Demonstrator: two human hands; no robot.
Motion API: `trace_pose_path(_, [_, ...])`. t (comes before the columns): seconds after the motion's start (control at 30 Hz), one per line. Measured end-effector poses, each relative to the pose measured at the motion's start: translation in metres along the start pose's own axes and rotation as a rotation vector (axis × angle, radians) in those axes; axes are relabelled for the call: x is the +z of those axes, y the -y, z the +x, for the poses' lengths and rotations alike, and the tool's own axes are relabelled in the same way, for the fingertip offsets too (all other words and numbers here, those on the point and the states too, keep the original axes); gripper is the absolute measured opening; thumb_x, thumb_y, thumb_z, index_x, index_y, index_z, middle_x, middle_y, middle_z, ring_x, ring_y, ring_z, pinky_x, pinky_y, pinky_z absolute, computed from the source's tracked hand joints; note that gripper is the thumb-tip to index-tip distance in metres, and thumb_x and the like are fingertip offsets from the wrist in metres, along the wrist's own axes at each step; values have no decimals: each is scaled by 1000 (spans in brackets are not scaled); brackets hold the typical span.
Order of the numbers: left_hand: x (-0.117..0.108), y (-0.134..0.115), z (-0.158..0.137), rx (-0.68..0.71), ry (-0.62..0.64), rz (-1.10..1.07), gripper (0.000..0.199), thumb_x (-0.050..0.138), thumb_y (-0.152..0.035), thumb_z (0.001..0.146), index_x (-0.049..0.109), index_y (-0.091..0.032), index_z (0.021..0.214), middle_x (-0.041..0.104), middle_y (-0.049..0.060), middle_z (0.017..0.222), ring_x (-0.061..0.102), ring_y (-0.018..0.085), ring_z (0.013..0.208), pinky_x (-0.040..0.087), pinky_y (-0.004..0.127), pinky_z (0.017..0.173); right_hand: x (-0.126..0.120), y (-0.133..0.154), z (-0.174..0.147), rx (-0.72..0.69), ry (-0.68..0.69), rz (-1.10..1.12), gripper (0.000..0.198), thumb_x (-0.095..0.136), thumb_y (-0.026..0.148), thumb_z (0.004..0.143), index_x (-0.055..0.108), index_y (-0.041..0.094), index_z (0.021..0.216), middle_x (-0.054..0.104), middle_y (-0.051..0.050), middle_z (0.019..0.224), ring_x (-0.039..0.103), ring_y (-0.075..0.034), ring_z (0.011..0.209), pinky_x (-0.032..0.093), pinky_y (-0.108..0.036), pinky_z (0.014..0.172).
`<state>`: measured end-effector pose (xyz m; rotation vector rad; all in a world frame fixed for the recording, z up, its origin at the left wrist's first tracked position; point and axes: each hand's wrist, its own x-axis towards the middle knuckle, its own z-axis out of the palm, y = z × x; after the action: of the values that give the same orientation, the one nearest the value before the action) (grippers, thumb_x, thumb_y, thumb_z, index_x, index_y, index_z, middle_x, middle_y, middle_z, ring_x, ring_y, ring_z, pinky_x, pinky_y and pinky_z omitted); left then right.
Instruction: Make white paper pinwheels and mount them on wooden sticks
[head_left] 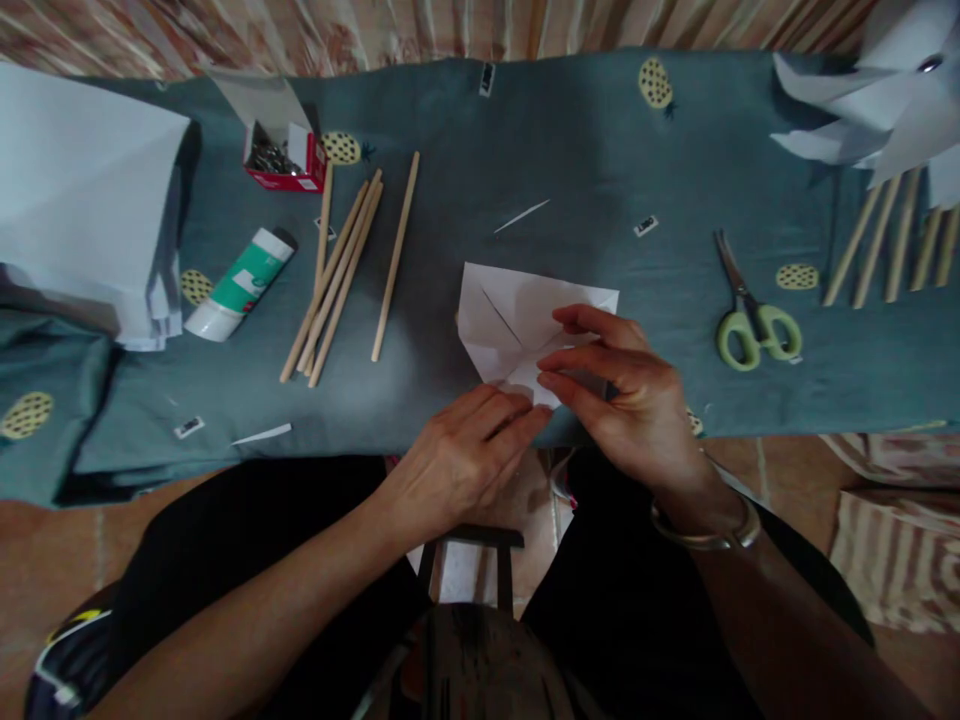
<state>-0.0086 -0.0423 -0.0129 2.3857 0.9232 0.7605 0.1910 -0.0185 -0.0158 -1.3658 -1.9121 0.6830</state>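
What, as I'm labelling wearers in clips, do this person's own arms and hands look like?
The left hand and right hand are ungloved, and the visible forearms have no sleeves. A rounded, metallic-looking bracelet circles the right wrist; none shows on the left.

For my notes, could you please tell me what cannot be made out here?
In the head view:
White paper: partly hidden by the left hand and right hand.
Stacked sheets: cut off by left edge.
Paper shapes: cut off by right edge.
Pieces in red box: too small to identify.
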Motion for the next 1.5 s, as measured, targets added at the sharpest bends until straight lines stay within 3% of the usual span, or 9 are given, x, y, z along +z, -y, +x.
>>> trace_pose_path(0.2, [6, 3, -4, -58, -54, -105, 27, 55, -8, 92, 59, -6, 118, 67, 14, 110, 63, 20, 101, 60, 38, 87, 5, 1, 2, 7, 2, -61, 8, 69, 22, 86, 73, 24, 92, 65, -7, 128, 61, -27, 118, 52, -50, 100])
trace_pose_path(0.37, [5, 2, -4, -104, -30, -126, 28, 55, -9, 92, 59, -7, 120, 67, 14, 110, 64, 21, 103, 60, 38, 89, 2, 3, 1, 24, -5, -74, 19, 72, 26, 84, 70, 27, 103, 66, -7, 128, 60, -28, 121, 51, -51, 102])
trace_pose_path(0.57, [4, 3, -3, -130, -20, -163, 27, 55, -13, 93, 60, -10, 120, 68, 12, 110, 64, 21, 104, 60, 38, 88, 0, 4, -3, -3, 7, -80, 11, 67, 22, 87, 72, 26, 96, 66, -7, 127, 63, -27, 114, 53, -50, 98])
trace_pose_path(1.5, [0, 4, 2, -205, 38, -220, 25, 58, -14, 92, 65, -12, 116, 68, 11, 107, 65, 20, 103, 59, 35, 89, 1, 5, -3, -90, 51, -196, 16, 57, 20, 93, 70, 27, 99, 63, -7, 129, 59, -26, 118, 53, -49, 98])
